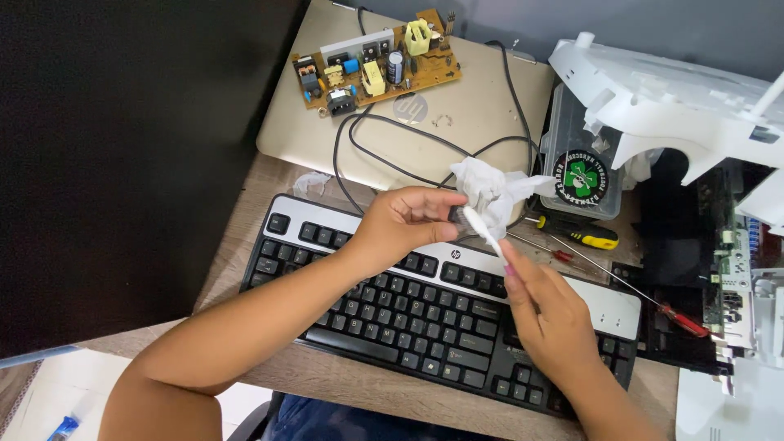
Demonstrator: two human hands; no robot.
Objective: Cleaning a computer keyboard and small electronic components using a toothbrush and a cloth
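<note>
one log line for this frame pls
left hand: holds small dark part + white tissue | right hand: holds white swab to part | below: black keyboard

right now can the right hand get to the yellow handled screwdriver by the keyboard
Probably yes. The yellow-handled screwdriver lies uncovered on the desk just beyond the keyboard, close to the right hand. That hand's grip is taken by a thin white stick, so it would need freeing first.

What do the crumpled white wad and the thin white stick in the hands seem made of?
Crumpled white wad: likely tissue paper, matte, with soft creases and torn edges. Thin white stick: probably a cotton swab with a paper or plastic shaft, smooth and straight; too small to say which.
</note>
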